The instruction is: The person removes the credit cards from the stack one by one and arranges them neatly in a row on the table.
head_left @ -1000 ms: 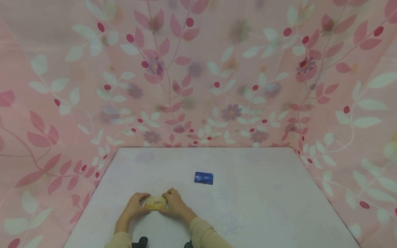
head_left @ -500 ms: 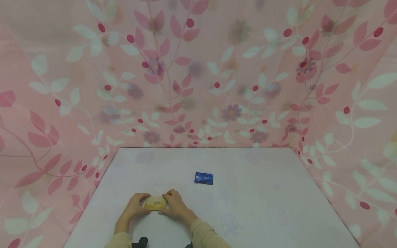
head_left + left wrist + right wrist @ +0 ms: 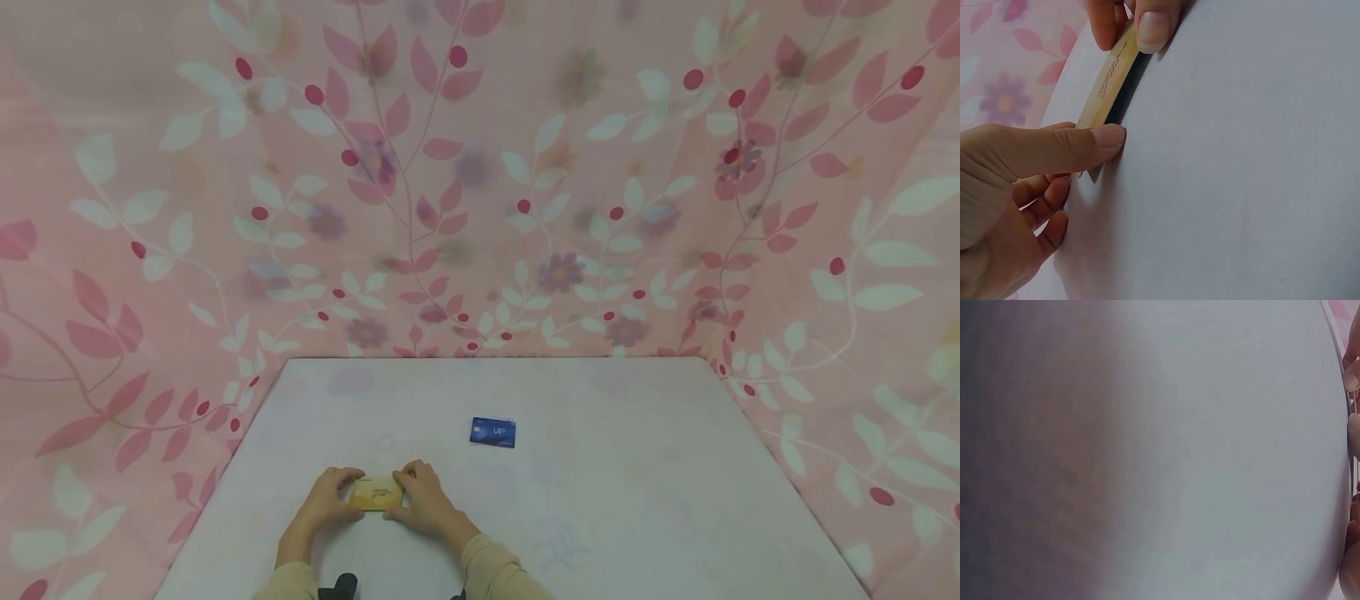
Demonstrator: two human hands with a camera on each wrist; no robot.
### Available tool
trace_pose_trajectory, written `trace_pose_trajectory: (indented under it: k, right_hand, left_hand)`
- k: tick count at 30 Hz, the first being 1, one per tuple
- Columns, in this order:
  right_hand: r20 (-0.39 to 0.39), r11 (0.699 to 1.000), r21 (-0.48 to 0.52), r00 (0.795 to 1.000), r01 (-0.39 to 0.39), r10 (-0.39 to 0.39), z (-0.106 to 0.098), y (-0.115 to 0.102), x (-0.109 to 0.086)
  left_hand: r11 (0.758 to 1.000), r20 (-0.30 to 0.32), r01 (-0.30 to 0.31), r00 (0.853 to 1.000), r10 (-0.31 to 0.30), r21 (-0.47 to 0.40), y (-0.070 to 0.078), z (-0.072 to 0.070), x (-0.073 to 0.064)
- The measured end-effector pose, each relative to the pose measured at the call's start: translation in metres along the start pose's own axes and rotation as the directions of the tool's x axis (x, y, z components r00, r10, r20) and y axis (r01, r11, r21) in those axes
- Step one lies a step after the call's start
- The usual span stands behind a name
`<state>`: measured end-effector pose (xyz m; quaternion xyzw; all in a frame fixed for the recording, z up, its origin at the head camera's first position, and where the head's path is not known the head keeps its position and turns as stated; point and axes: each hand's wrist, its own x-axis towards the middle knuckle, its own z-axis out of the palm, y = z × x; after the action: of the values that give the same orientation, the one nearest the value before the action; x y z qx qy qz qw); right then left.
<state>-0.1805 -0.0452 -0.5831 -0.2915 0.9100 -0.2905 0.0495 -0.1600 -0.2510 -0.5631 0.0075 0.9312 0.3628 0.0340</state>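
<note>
In the head view a yellow card (image 3: 376,494) with dark script lies level, close over the white table at the front left. My left hand (image 3: 327,498) pinches its left end between thumb and fingers. At the opposite end my right hand (image 3: 427,500) pinches it the same way. The left wrist view shows the yellow card (image 3: 1102,94) tilted, with a dark layer (image 3: 1127,90) under its near edge and a grey corner poking out by the left thumb (image 3: 1109,135). Only bits of the fingers (image 3: 1354,434) appear at the right wrist view's edge.
A blue card (image 3: 492,432) marked VIP lies on the white table (image 3: 637,500), behind and to the right of the hands. Pink floral cloth (image 3: 480,208) surrounds the table at the back and sides. A dark rounded object (image 3: 343,586) shows at the bottom edge.
Both hands keep their hold on the yellow card in almost the same place. The blue card has not moved.
</note>
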Motion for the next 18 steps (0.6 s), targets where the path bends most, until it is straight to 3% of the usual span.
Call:
trace_pose_trajectory:
  k: [18]
  right_hand:
    - [-0.008, 0.999, -0.030, 1.000, 0.022, -0.022, 0.0014, 0.0017, -0.0005]
  left_hand:
    - [1.000, 0.014, 0.021, 1.000, -0.021, -0.003, 0.0025, -0.0018, -0.0013]
